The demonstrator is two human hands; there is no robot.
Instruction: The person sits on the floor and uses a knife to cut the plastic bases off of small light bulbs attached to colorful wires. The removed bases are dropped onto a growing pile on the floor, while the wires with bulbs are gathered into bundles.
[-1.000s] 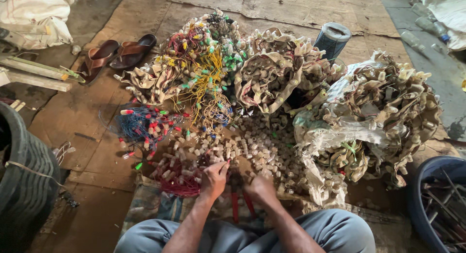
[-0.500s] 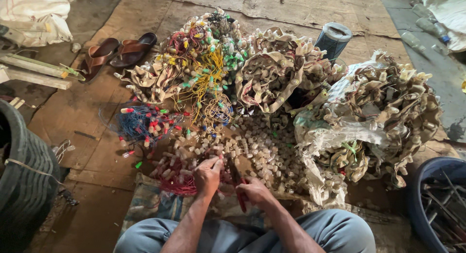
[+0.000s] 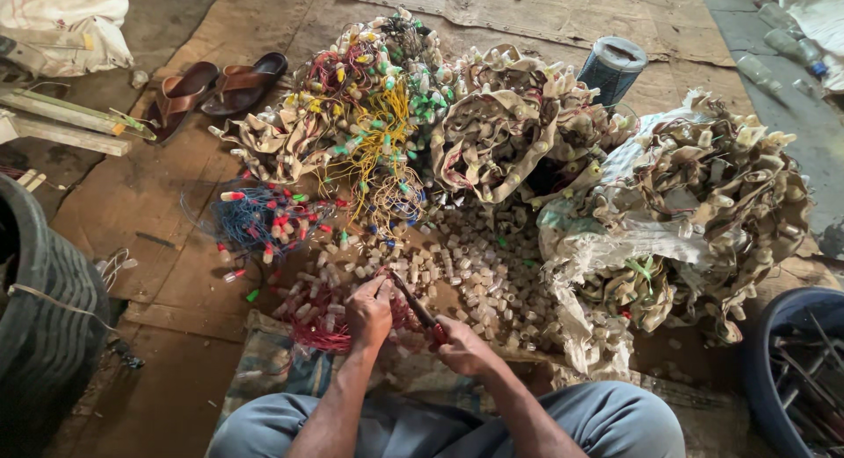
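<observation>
My right hand [image 3: 464,346] grips red-handled cutters [image 3: 420,310], their dark jaws pointing up and left. My left hand [image 3: 369,310] pinches a small pale plastic cap with its wire right at the cutter jaws, above a tangle of red wires [image 3: 318,333]. In front of my hands lies a spread of several loose pale caps [image 3: 479,269]. Beyond it sit heaps of wired caps: a multicoloured bundle with yellow, green and red wires [image 3: 374,128] and a blue-wired bundle [image 3: 251,221].
Tan bundles of capped wires [image 3: 501,128] and a big heap on a white sack [image 3: 694,203] fill the right. Brown sandals [image 3: 215,89] lie at the left, a tyre [image 3: 44,335] at the left edge, a blue tub [image 3: 796,370] at the right, a mesh roll [image 3: 611,67] behind.
Both hands have shifted a little left and forward. The cutters, held low between my knees a second ago, are now raised with their jaws at the piece in my left hand.
</observation>
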